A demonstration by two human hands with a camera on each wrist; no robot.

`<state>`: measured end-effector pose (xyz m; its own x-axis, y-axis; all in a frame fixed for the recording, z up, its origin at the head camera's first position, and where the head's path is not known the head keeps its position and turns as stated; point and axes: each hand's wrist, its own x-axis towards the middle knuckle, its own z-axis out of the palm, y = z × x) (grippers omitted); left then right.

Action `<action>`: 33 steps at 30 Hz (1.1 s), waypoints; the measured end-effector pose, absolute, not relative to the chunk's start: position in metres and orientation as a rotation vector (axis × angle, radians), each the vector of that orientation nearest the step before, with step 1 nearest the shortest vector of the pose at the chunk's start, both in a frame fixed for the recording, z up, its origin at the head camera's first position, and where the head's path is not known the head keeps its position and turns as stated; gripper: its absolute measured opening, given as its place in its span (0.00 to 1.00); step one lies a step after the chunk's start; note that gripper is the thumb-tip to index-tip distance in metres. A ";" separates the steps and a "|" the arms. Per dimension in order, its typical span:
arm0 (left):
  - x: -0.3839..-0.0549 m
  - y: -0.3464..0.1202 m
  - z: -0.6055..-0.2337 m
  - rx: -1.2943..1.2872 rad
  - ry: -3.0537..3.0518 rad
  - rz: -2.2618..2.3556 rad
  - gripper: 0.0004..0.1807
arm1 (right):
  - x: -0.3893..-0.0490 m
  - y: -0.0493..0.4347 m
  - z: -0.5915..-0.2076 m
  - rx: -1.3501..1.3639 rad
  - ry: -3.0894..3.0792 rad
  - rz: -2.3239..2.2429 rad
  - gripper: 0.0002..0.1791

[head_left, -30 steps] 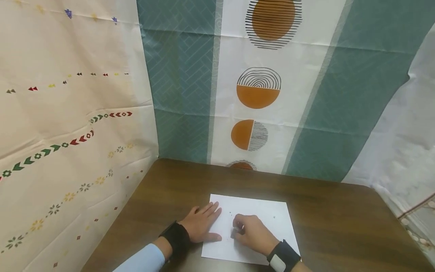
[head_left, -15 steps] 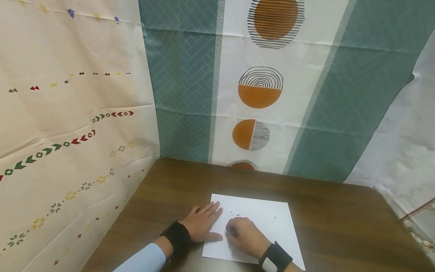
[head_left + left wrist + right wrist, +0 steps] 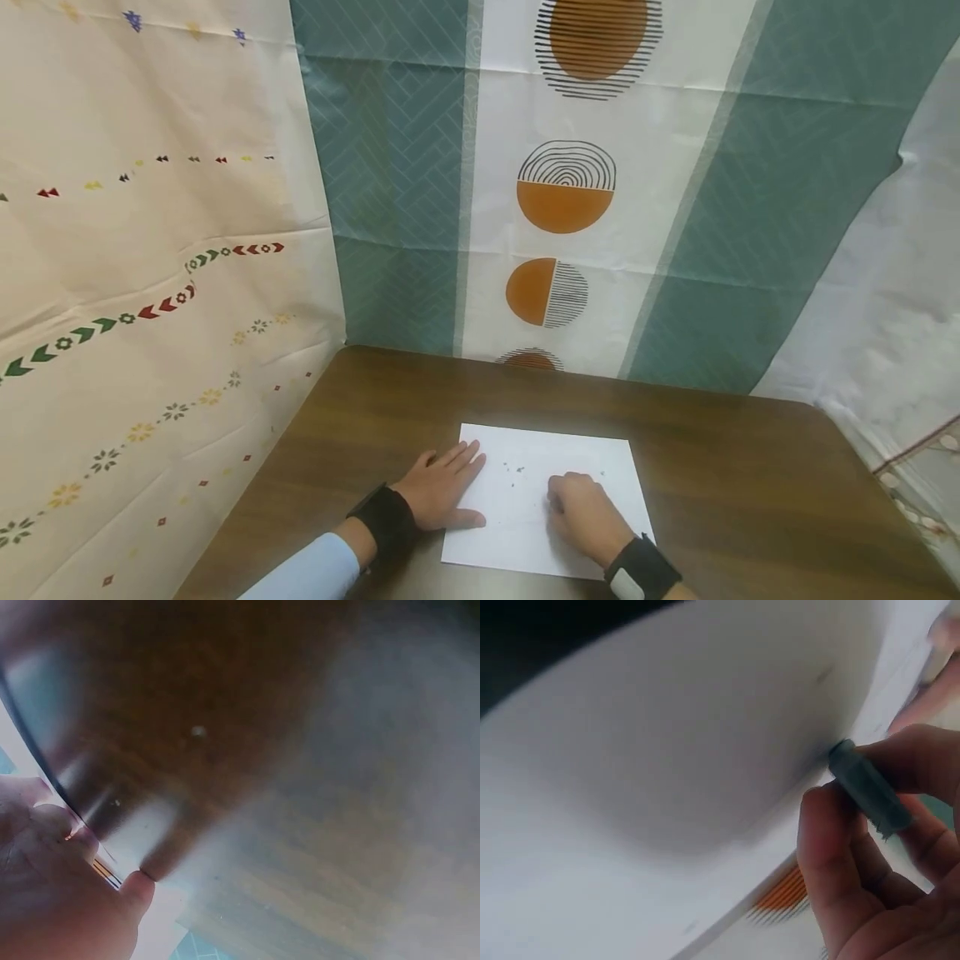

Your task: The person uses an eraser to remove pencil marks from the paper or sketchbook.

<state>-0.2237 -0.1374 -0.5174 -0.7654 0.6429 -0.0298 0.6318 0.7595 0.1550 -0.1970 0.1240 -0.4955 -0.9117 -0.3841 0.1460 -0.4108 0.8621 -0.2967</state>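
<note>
A sheet of white paper (image 3: 510, 546) lies on the brown table, with faint lines and several small dark crumbs (image 3: 520, 470) on it. My left hand (image 3: 439, 493) rests flat on the paper's left edge, fingers spread; the left wrist view catches part of that hand (image 3: 67, 900) from low down. Over the right half of the sheet, my right hand (image 3: 590, 515) pinches a small dark green eraser (image 3: 870, 789) between thumb and fingers. In the right wrist view one end of the eraser is at the paper; in the head view the hand hides it.
The wooden table (image 3: 720, 483) extends around the sheet. A green and white patterned cloth (image 3: 405, 208) hangs behind it, and a cream cloth (image 3: 150, 350) hangs along the left. Black bands (image 3: 386, 521) circle both wrists.
My right hand went left and slightly nearer across the paper, then moved back right with the eraser. More crumbs show near the upper left of the sheet. The left hand stays in place.
</note>
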 end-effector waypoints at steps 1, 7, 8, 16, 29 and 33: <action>-0.224 -0.137 -0.517 1.042 2.870 0.208 0.49 | -0.197 0.132 -0.495 0.588 -2.956 0.495 0.08; -0.224 -0.138 -0.517 1.048 2.870 0.217 0.49 | -0.197 0.166 -0.497 0.431 -2.953 0.465 0.09; -0.224 -0.139 -0.517 1.046 2.871 0.218 0.49 | -0.197 0.168 -0.497 0.419 -2.952 0.458 0.10; -0.225 -0.138 -0.521 1.031 2.881 0.192 0.49 | -0.195 0.152 -0.495 0.441 -2.946 0.588 0.08; -0.218 -0.137 -0.507 1.063 2.898 0.164 0.47 | -0.189 0.071 -0.488 0.897 -2.867 0.654 0.05; -0.218 -0.139 -0.510 1.058 2.904 0.153 0.47 | -0.189 0.062 -0.495 0.919 -2.857 0.575 0.05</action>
<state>-0.2183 -0.1386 -0.5098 -0.7652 0.6437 -0.0101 0.6391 0.7614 0.1087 -0.1886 0.0622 -0.4945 -0.8157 -0.5454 0.1927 -0.5775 0.7486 -0.3257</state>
